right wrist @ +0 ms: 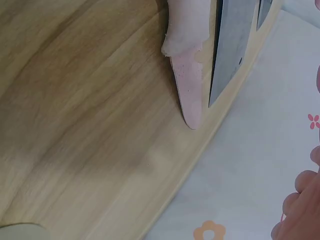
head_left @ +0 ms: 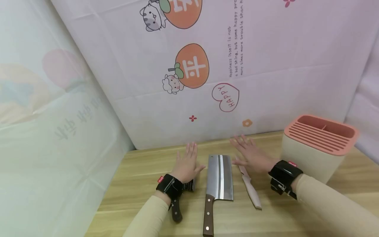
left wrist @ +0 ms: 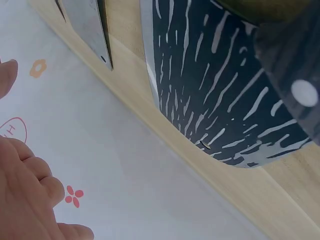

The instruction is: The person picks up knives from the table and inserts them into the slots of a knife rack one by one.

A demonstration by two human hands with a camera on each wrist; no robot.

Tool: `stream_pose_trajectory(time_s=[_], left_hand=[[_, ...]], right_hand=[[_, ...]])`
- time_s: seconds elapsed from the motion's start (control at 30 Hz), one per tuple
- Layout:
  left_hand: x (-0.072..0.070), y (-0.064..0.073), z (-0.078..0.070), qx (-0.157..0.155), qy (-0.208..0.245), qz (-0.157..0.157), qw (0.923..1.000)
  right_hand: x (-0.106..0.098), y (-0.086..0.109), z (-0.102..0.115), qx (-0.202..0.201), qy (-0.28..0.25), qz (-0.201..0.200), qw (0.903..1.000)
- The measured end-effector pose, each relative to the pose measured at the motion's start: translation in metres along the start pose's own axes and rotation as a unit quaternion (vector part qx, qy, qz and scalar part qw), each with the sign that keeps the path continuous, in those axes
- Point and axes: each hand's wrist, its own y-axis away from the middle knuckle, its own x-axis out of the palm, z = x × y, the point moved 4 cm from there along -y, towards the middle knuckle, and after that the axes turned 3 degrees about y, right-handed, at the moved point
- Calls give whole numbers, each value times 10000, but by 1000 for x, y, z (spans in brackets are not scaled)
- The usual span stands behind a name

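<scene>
My left hand (head_left: 186,166), fingers stretched forward, is over a dark-bladed knife (left wrist: 210,85) with pale streaks on its blade. In the head view that hand and wrist hide most of this knife, leaving its dark handle (head_left: 176,210) in sight. A steel cleaver (head_left: 220,177) with a brown riveted handle lies between the hands. Spread fingers mark my right hand (head_left: 251,154), palm down over the tip of a small pink knife (head_left: 251,191). In the right wrist view the pink knife (right wrist: 187,85) lies flat on the wood. Neither hand grips anything.
A white knife block (head_left: 305,158) with a slotted coral top stands right of the right hand. The wooden table (head_left: 133,184) ends at a printed white cloth (head_left: 266,82) behind. Another pale cloth (head_left: 59,148) hangs at the left.
</scene>
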Motion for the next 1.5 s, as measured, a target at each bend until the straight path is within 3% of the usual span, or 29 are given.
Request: stream_pose_trajectory(time_s=[0.37,0.67,0.9,1.07,1.3,1.5], left_hand=[[6,18,8,358,-58,105,9993],[5,45,19,669,73,146,9976],[1,67,34,745,-7,-29,9972],[-4,81,40,1152,41,-41,9933],[2,97,43,1801,-3,301,9832],[18,109,40,2205,-54,873,9715]], right_hand=[[-5,20,6,-353,34,-3,9994],[-12,42,10,-514,111,262,9983],[-35,61,12,-597,226,274,9976],[-55,79,11,-751,592,11,9954],[-78,109,9,-1117,1000,-332,9881],[-101,130,13,-1315,791,-768,9852]])
